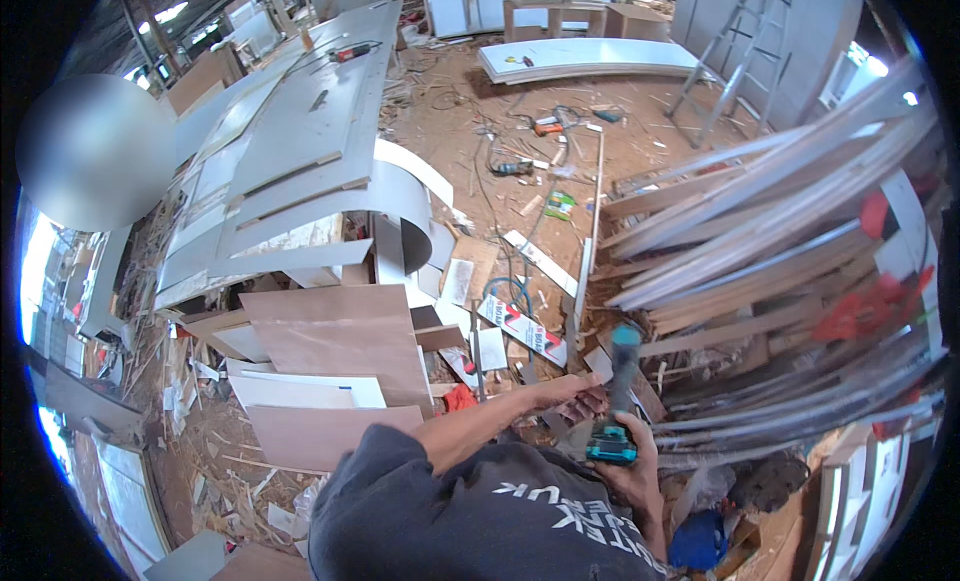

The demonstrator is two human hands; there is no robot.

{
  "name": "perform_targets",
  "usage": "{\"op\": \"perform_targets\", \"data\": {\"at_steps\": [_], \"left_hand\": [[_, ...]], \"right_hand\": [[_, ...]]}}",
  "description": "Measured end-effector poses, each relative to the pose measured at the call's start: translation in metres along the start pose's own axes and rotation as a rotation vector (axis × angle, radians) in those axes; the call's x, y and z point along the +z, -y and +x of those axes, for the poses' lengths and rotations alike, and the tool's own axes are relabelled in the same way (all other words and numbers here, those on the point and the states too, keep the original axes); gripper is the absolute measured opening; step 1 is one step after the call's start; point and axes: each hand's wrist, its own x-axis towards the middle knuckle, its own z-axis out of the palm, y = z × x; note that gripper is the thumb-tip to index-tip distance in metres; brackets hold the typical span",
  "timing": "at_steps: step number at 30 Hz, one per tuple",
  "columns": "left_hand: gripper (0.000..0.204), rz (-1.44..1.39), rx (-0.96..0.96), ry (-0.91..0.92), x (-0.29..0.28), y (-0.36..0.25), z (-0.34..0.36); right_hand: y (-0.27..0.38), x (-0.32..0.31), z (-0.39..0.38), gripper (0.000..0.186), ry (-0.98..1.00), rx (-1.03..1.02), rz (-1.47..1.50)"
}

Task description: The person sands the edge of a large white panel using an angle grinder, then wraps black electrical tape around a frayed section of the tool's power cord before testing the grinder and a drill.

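A teal-and-black cordless power tool (621,366) stands upright in front of my body, its upper part blurred. My right hand (637,446) is closed around its lower end, by the teal battery base (611,444). From the left, my left hand (583,396) reaches up close beside the tool's middle. Its fingers are curled together; what they hold, if anything, is too small and blurred to name. Whether they touch the tool cannot be made out.
Stacked long boards and strips (760,221) crowd my right. On the left, large sheets lie on a bench (290,161), with brown panels (330,341) leaning below. Cables, offcuts and power tools (515,168) litter the floor. A stepladder (740,61) and white panel stack (590,59) stand farther back.
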Motion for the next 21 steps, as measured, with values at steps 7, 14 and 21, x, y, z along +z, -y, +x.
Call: {"op": "perform_targets", "data": {"at_steps": [7, 14, 21], "left_hand": [[0.05, -0.616, 0.392, -0.24, -0.055, -0.11, 0.001], [0.016, -0.637, 0.568, -0.471, -0.143, -0.232, 0.049], [0.01, -0.483, 0.937, -0.965, -0.227, -0.325, 0.001]], "right_hand": [[0.003, -0.002, 0.218, 0.076, 0.475, -0.413, -0.32], [0.008, -0.004, 0.432, 0.078, 0.709, -0.559, -0.496], [0.039, 0.006, 0.621, 0.079, 0.686, -0.58, -0.531]]}}
